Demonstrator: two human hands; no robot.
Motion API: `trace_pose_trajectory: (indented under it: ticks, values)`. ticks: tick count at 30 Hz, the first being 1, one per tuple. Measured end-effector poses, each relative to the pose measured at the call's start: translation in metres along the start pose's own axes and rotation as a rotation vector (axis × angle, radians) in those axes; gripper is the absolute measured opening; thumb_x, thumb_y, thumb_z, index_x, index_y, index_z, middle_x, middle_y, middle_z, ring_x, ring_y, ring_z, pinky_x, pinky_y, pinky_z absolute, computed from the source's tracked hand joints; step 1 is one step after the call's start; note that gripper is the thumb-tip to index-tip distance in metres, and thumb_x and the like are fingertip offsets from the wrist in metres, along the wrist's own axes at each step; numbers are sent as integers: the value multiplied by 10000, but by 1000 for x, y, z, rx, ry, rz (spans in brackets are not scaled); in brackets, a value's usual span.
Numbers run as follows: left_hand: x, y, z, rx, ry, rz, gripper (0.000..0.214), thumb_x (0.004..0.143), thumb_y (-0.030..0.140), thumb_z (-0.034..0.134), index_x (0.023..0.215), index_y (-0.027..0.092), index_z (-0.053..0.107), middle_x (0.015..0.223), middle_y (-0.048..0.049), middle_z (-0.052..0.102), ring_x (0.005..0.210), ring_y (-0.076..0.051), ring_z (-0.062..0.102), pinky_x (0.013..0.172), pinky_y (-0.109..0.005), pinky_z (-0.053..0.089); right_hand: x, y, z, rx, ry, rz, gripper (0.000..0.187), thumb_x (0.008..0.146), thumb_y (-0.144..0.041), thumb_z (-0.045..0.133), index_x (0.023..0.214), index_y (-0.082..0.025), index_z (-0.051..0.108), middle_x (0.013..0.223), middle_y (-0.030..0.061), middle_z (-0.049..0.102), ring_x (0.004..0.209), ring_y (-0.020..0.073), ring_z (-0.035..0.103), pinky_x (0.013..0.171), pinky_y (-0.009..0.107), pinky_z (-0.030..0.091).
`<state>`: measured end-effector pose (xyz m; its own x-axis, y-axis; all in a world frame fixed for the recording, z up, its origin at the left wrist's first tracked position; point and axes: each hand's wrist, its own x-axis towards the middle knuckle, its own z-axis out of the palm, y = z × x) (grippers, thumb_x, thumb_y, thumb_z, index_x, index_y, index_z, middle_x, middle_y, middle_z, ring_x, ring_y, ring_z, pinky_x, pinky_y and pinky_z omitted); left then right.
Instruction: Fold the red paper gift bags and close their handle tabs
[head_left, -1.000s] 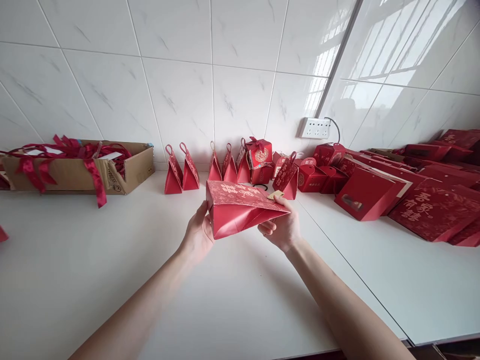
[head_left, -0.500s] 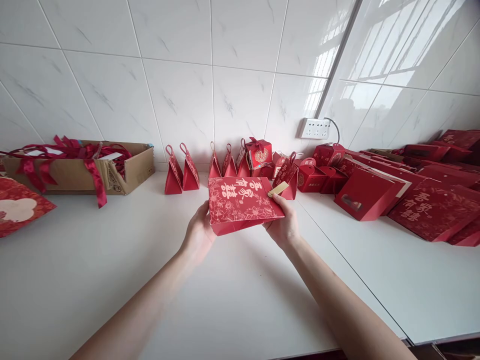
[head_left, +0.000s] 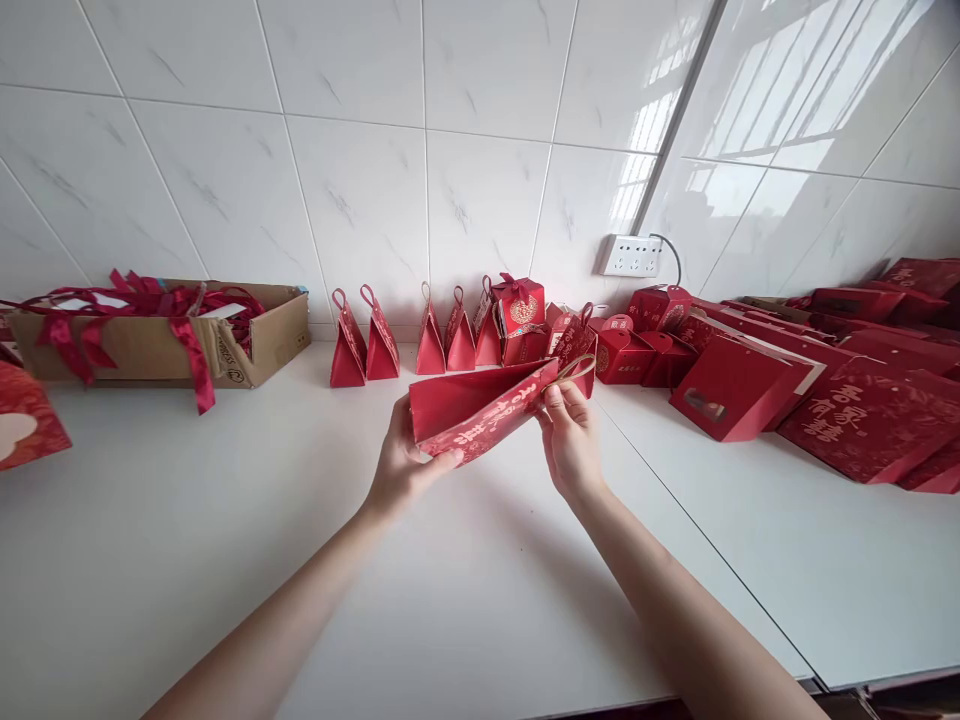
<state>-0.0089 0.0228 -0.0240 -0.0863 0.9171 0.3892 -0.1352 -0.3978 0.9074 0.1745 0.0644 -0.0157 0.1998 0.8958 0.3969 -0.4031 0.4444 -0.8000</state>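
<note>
A red gift box (head_left: pixel 480 415) with pale gold lettering is held above the white table, tilted on its side so its hollow inside shows. My left hand (head_left: pixel 409 460) grips its left end, thumb along the lower printed panel. At its right, tapered end my right hand (head_left: pixel 571 430) pinches a gold ribbon loop (head_left: pixel 574 368) close to the top of the box. The fingertips behind the ribbon are partly hidden. Behind the held box stand several small triangular red boxes with loops, among them one box (head_left: pixel 382 345) left of the middle.
On the left, a cardboard box (head_left: pixel 142 350) holds dark red ribbons, with a red floral piece (head_left: pixel 30 420) in front. Square red boxes (head_left: pixel 626 352) stand behind on the right, beside piled flat red boxes (head_left: pixel 862 420). A power strip (head_left: pixel 628 256) hangs on the tiled wall.
The gift box has been turned so its hollow side faces up and its lettering faces lower. My right hand has shifted onto the ribbon, which now stands up as a loop.
</note>
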Motion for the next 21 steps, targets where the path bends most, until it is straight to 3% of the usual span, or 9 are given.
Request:
trace_pose_trajectory:
  ticks: [5,12,21]
  values:
    - [-8,4,4,215,-26,170,601,651,255,782,1153,224,452,1254,-112,554,1144,-267,582,895,-365,535,1,-8,2,67,-2,-50,187,700,-398,741,689,-241,640,729,-34,542,709,133,454,728,280,429]
    - [-12,-1,2,187,2,-8,545,656,279,796,1098,222,481,1060,-56,642,971,-232,633,800,-329,545,1,-19,2,109,-46,44,100,682,-271,687,594,-226,668,723,-7,517,696,137,451,668,259,425]
    - [-14,3,10,111,30,-50,578,616,303,821,1100,219,515,1075,-57,655,974,-245,641,808,-342,534,3,-21,-1,70,-100,14,160,719,-267,665,566,-222,655,677,-9,462,656,140,385,640,279,364]
